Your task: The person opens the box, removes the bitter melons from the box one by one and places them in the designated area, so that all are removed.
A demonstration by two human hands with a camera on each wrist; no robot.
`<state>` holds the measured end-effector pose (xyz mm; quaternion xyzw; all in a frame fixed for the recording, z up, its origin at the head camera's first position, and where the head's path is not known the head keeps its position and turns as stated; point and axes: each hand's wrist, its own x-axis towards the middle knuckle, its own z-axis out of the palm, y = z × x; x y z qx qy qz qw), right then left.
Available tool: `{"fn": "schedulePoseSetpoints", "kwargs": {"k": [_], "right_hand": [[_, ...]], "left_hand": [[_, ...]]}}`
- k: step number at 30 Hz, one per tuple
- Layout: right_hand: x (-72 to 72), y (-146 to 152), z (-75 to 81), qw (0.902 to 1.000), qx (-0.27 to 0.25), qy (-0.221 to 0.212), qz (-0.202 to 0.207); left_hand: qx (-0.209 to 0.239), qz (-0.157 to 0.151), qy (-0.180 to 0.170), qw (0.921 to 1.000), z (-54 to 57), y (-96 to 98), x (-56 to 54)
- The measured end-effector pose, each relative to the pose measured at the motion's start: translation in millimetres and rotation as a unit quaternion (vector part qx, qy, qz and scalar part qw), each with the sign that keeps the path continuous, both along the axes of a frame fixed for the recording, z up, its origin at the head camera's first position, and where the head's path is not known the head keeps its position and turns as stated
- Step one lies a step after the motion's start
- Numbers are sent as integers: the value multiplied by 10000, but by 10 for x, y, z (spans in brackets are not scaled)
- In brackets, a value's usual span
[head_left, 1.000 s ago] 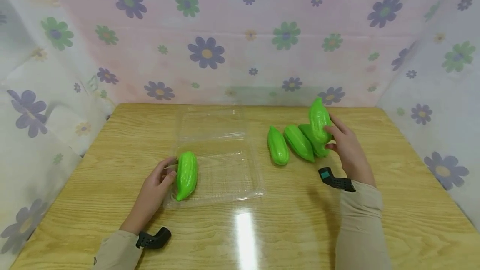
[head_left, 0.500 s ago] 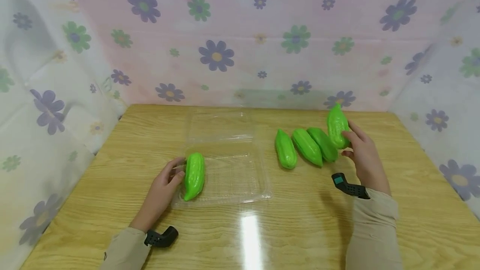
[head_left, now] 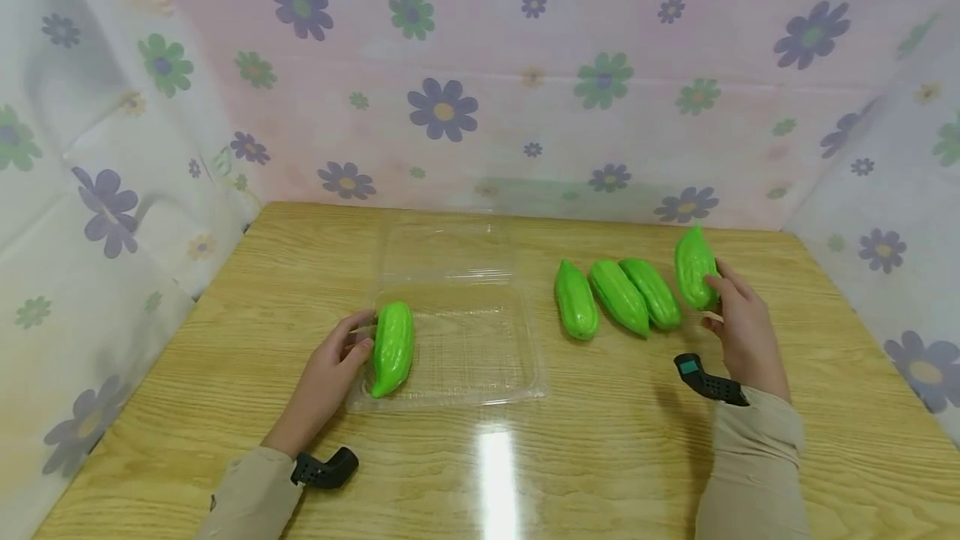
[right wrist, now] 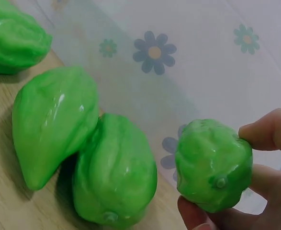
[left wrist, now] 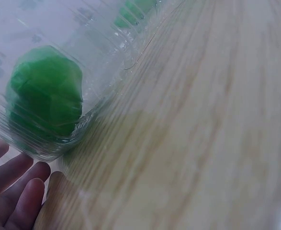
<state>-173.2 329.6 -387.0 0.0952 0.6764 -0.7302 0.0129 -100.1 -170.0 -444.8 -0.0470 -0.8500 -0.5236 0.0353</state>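
My right hand (head_left: 750,332) pinches a glossy green bitter melon (head_left: 695,269) between thumb and fingers, to the right of the other melons. In the right wrist view this held melon (right wrist: 214,165) shows its stem end. My left hand (head_left: 326,373) is at the left side of a clear plastic clamshell box (head_left: 468,348), whose lid is folded back. One bitter melon (head_left: 393,348) lies inside, along the left wall. In the left wrist view the extended fingers (left wrist: 30,201) are right at the box's outer wall, with that melon (left wrist: 44,96) seen through the plastic.
Three more bitter melons lie in a row right of the box: one on the left (head_left: 577,300), one in the middle (head_left: 618,298) and one on the right (head_left: 651,294). A floral cloth (head_left: 525,107) stands behind the wooden table (head_left: 600,457).
My right hand has carried its melon rightward, away from over the row, and lowered it slightly. The left hand stays beside the box. The head view has shifted a little.
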Motion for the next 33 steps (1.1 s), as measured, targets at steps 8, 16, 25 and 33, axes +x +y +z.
{"fn": "schedulePoseSetpoints", "kwargs": {"k": [8,16,25,33], "right_hand": [[-13,56,-62,9991,296,-151,281],[-29,105,-117,9898,1278,-398,484],[-30,139,-162,9726,2138,-425,813],[-30,150,-161,9649,2276,-667,1128]], "left_hand": [[-27,21,23,10000,-11,-8,1],[-23,19,8,10000,1,1,0],[-60,38,-28,10000,1,2,-4],[-22,20,-71,10000,-4,0,-2]]}}
